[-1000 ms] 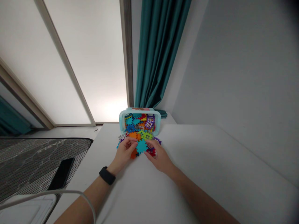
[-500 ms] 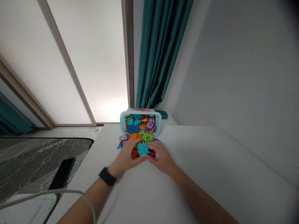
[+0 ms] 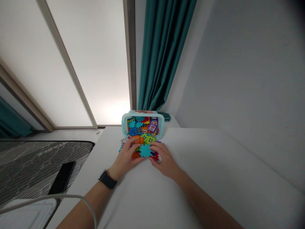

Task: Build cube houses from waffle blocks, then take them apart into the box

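Note:
A turquoise notched building piece (image 3: 145,151) with toothed edges is in front of me, between my two hands. My right hand (image 3: 164,158) pinches its right side, with the thumb low and the fingers above. My left hand (image 3: 125,158) is on its left, fingers curved and apart over the pile. The left thumb comes close to the piece's lower left corner; whether it touches I cannot tell. Beneath and around lie an orange-brown piece (image 3: 135,155), a red piece (image 3: 156,157) and a lime green window piece (image 3: 149,139). My hands partly cover these.
A pale turquoise tub (image 3: 161,127) lies on its side behind the pile, full of colourful pieces. All this is on a white table (image 3: 205,171). A grey cable (image 3: 78,196) arches at lower left. Beyond the table's left edge is a black phone (image 3: 62,177).
My left hand has shifted slightly left and back from the turquoise piece, its fingers further apart. My right hand stays at the piece's right side. The view has moved a little.

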The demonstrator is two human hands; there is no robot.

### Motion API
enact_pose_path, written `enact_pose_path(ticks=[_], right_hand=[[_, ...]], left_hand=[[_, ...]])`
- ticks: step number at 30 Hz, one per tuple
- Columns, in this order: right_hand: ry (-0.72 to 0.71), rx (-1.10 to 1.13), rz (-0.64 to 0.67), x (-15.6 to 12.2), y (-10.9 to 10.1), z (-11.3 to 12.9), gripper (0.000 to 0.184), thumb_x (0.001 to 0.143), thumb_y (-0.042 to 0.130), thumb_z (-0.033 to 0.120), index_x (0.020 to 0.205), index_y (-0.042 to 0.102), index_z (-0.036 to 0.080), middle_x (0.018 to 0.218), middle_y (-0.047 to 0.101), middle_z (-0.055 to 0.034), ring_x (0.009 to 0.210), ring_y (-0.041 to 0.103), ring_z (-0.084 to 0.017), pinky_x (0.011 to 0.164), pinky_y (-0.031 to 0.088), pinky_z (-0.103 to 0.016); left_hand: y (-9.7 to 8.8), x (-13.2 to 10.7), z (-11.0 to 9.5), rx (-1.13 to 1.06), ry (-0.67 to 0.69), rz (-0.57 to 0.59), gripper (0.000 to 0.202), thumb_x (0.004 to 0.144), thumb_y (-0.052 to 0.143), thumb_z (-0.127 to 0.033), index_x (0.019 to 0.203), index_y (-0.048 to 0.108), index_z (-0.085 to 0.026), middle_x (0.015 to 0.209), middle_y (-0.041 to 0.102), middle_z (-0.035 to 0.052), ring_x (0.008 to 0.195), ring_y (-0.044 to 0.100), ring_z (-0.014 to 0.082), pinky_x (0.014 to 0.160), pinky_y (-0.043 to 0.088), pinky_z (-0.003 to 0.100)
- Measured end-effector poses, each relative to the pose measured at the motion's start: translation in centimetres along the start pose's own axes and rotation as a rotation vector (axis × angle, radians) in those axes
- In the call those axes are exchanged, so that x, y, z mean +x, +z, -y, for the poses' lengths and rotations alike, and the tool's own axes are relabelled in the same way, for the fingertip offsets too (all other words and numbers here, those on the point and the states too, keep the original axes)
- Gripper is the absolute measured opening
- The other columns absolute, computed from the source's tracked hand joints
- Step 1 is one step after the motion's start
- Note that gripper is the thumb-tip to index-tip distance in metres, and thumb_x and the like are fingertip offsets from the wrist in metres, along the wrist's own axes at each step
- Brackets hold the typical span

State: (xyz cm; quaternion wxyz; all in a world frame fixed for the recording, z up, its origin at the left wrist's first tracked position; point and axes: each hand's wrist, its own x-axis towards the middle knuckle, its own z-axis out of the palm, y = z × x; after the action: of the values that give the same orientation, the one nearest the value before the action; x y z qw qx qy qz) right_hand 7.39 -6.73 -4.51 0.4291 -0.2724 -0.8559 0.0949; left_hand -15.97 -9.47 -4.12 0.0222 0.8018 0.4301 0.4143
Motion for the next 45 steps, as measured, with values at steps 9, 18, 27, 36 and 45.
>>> enact_pose_path(ticks=[9,18,27,36,45], right_hand=[[-0.001,0.059,0.054,0.37,-0.34,0.15,0.058,0.083,0.057,0.013,0.139,0.048,0.026,0.135,0.061,-0.0107,0.127,0.055,-0.026,0.111,0.041,-0.051],[-0.004,0.043,0.094,0.29,-0.35,0.16,0.057,0.082,0.063,0.019,0.137,0.05,0.025,0.131,0.063,-0.0112,0.124,0.057,-0.027,0.11,0.041,-0.052],[0.046,0.048,0.038,-0.05,0.06,0.01,0.041,0.088,0.065,0.027,0.128,0.055,0.024,0.128,0.062,-0.0127,0.121,0.058,-0.027,0.106,0.046,-0.05],[0.01,0.042,0.056,0.17,-0.24,0.05,0.04,0.087,0.065,0.024,0.126,0.054,0.023,0.125,0.065,-0.0122,0.118,0.06,-0.026,0.104,0.047,-0.049],[0.018,0.014,0.061,0.02,-0.21,-0.39,0.033,0.09,0.061,0.022,0.123,0.056,0.024,0.123,0.066,-0.0115,0.116,0.061,-0.027,0.105,0.046,-0.05]], left_hand=[[0.35,-0.03,-0.64,-0.023,-0.028,-0.001,0.043,0.083,0.074,-0.04,0.119,0.058,-0.023,0.131,0.048,0.0145,0.125,0.051,0.0311,0.106,0.047,0.051],[0.52,0.02,-0.99,-0.036,-0.057,0.017,0.045,0.078,0.078,-0.035,0.115,0.054,-0.023,0.129,0.049,0.0136,0.123,0.052,0.0307,0.104,0.047,0.049],[0.52,0.0,-0.92,-0.038,-0.027,0.018,0.042,0.083,0.074,-0.037,0.115,0.054,-0.022,0.129,0.048,0.0139,0.122,0.052,0.0298,0.103,0.048,0.048],[0.53,-0.07,-0.68,-0.047,-0.013,0.023,0.042,0.082,0.075,-0.039,0.116,0.055,-0.022,0.127,0.05,0.0137,0.12,0.053,0.0294,0.102,0.049,0.046],[0.15,0.07,-0.68,-0.034,0.017,0.037,0.042,0.083,0.075,-0.039,0.115,0.055,-0.021,0.126,0.054,0.0133,0.117,0.056,0.0278,0.099,0.051,0.046]])
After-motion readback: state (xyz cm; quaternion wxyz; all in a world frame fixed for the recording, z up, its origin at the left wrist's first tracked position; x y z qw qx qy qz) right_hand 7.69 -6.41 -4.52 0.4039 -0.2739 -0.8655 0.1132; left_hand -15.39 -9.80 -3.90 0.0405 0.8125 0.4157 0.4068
